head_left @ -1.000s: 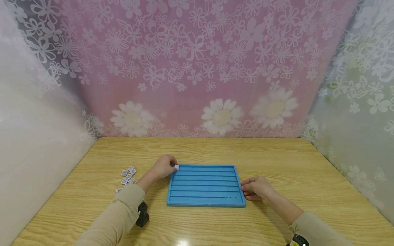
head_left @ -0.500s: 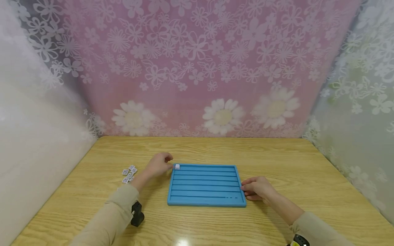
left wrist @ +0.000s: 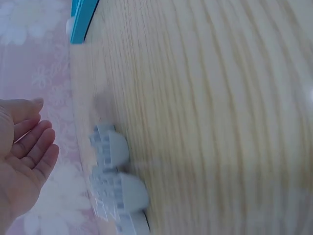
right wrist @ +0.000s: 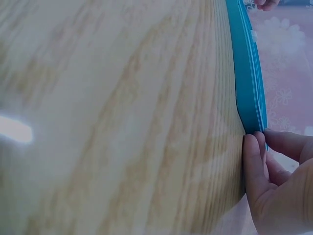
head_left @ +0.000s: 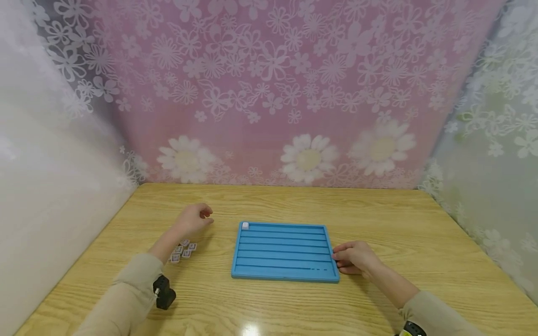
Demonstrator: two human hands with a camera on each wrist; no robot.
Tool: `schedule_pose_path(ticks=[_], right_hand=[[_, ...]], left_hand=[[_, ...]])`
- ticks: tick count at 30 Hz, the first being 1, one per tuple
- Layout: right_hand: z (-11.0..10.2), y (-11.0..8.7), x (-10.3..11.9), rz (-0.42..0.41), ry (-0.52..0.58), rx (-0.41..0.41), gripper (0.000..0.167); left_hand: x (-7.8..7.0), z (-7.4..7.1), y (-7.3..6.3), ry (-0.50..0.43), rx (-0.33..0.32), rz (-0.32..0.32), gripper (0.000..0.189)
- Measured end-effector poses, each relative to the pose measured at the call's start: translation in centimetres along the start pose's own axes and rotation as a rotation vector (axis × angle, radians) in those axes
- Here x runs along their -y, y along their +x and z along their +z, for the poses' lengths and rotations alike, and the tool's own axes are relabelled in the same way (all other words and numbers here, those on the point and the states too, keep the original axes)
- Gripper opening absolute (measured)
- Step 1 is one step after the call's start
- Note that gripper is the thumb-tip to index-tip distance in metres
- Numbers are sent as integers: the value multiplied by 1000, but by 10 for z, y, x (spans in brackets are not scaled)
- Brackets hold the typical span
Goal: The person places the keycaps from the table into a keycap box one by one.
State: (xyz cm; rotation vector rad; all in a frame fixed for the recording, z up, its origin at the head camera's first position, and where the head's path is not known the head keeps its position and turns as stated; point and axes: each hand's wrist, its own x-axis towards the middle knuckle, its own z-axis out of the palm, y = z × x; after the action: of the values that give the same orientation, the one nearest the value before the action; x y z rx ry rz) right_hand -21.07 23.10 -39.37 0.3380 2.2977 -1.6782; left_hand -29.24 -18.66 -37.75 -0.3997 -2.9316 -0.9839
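My left hand hovers over the table's left side with loosely bent fingers and nothing in them. Just below it in the head view lies a loose cluster of small white tiles with printed faces. The left wrist view shows these blocky tiles close by the hand. A blue tray with ridged rows lies flat at mid-table. One white tile sits in its far left corner. At the tray's right edge my right hand pinches the rim, thumb on top and fingers along the side.
The wooden table runs back to a pink flowered curtain. Pale sheets hang at both sides. My left forearm partly covers the tile cluster in the head view.
My left hand has let go of the tile in the tray's far left corner and moved left, back over the loose tiles. The right hand stays at the tray's edge.
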Motion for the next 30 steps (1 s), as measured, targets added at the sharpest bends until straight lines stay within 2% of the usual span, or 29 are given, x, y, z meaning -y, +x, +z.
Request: schedule_pose_path(ticks=[6, 15, 20, 30], right_hand=[[0, -1, 1, -1, 4, 3, 34], [0, 0, 0, -2, -1, 8, 34], [0, 0, -2, 2, 3, 2, 34], [0, -1, -1, 1, 3, -5, 35]], left_hand=[[16, -13, -10, 50, -6, -35, 27], [31, -19, -21, 111, 50, -107, 33], [31, -18, -21, 149, 66, -139, 33], [32, -17, -20, 196, 83, -155, 29]])
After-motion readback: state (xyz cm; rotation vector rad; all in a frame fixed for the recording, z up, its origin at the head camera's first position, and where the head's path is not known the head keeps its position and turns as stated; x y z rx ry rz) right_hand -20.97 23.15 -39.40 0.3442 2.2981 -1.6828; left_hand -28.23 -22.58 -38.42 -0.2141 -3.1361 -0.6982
